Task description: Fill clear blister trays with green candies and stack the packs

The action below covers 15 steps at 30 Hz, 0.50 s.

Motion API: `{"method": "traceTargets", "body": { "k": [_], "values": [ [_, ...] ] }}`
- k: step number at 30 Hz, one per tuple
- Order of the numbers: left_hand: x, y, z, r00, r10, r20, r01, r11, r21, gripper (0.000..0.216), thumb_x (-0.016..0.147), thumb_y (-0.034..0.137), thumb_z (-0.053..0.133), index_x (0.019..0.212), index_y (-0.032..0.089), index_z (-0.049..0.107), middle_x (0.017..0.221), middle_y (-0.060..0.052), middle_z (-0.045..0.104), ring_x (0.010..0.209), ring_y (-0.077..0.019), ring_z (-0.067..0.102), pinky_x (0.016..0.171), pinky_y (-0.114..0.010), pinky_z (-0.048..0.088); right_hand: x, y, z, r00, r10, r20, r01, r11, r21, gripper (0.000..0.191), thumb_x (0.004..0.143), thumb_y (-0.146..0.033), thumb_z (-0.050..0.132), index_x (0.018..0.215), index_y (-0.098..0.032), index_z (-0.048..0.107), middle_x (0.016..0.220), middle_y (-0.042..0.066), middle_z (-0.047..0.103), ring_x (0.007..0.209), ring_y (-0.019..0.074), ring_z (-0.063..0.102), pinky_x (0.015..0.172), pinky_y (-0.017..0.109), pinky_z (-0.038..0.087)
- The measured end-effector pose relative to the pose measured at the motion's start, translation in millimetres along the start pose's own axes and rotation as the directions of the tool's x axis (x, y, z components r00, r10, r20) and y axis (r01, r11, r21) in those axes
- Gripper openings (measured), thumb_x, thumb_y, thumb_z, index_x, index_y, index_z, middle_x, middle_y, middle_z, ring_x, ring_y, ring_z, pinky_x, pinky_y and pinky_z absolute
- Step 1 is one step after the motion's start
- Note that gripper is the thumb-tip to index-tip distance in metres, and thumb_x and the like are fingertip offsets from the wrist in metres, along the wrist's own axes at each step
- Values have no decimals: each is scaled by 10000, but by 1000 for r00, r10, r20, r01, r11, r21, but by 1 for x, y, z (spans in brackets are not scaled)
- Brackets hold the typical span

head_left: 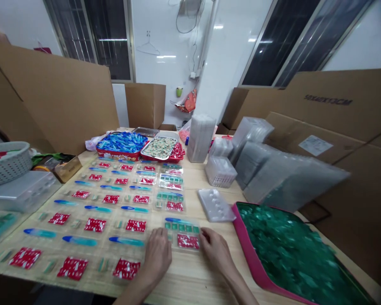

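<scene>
Both of my hands rest on the wooden table (197,275) at the front. My left hand (158,253) touches the left edge of a clear plastic blister tray (182,232) that holds a blue stick, small green pieces and a red packet; its fingers are curled on the tray's edge. My right hand (214,250) grips the same tray at its right edge, fingers bent. To the left lie rows of similar filled trays (114,203).
A pink tray of green pieces (288,250) sits at the right. An empty blister tray (215,205) lies beside it. Stacks of clear trays (273,169), a red tray of blue sticks (122,144), a metal tray of small pieces (160,148), a white basket (6,163) and cardboard walls (60,93) surround the table.
</scene>
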<state>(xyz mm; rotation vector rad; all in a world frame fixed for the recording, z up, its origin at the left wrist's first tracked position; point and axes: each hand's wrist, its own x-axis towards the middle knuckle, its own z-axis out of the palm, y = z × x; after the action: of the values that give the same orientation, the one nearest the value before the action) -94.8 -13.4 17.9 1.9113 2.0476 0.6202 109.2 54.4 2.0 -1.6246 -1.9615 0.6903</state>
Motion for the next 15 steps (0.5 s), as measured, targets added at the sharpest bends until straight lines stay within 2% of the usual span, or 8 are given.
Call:
{"method": "traceTargets", "body": {
  "k": [2, 4, 7, 11, 15],
  "values": [
    [-1, -2, 12, 994, -85, -62, 74, 984, -164, 381, 791, 110, 422, 1129, 143, 594, 1043, -120, 655, 991, -252, 576, 894, -376, 424, -4, 9, -2, 1000, 24, 19, -26, 993, 112, 271, 762, -347, 465, 819, -210, 692, 815, 83, 733, 786, 275, 668, 714, 331, 485],
    [0, -5, 19, 981, -167, -97, 133, 949, -285, 411, 777, 109, 415, 1144, 152, 595, 1002, -114, 676, 954, -249, 606, 868, -375, 449, -8, 13, -2, 999, 46, 27, -51, 967, 249, 283, 748, -374, 491, 832, -204, 702, 838, 89, 738, 794, 286, 674, 706, 343, 506],
    [7, -11, 14, 967, -211, -139, 147, 917, -370, 389, 780, 133, 412, 1111, 152, 616, 945, -106, 689, 894, -243, 629, 814, -363, 475, -3, 5, -2, 998, 62, -16, -52, 924, 378, 316, 740, -390, 525, 882, -180, 713, 869, 105, 740, 792, 292, 678, 675, 350, 525],
    [43, -16, -16, 960, -219, -177, 156, 937, -314, 387, 766, 141, 451, 1122, 172, 600, 1003, -96, 682, 948, -234, 623, 828, -332, 461, 37, -27, 0, 994, -14, -110, 54, 930, 363, 338, 735, -373, 521, 900, -146, 710, 790, 99, 729, 727, 267, 667, 664, 342, 518],
    [96, -18, -39, 968, -218, -123, 196, 966, -168, 369, 774, 154, 484, 1131, 156, 580, 999, -113, 684, 967, -246, 619, 867, -339, 430, 94, -50, 7, 996, -64, -57, 75, 970, 231, 345, 743, -319, 448, 878, -134, 706, 774, 94, 725, 746, 257, 667, 702, 337, 503]
  ]
}}
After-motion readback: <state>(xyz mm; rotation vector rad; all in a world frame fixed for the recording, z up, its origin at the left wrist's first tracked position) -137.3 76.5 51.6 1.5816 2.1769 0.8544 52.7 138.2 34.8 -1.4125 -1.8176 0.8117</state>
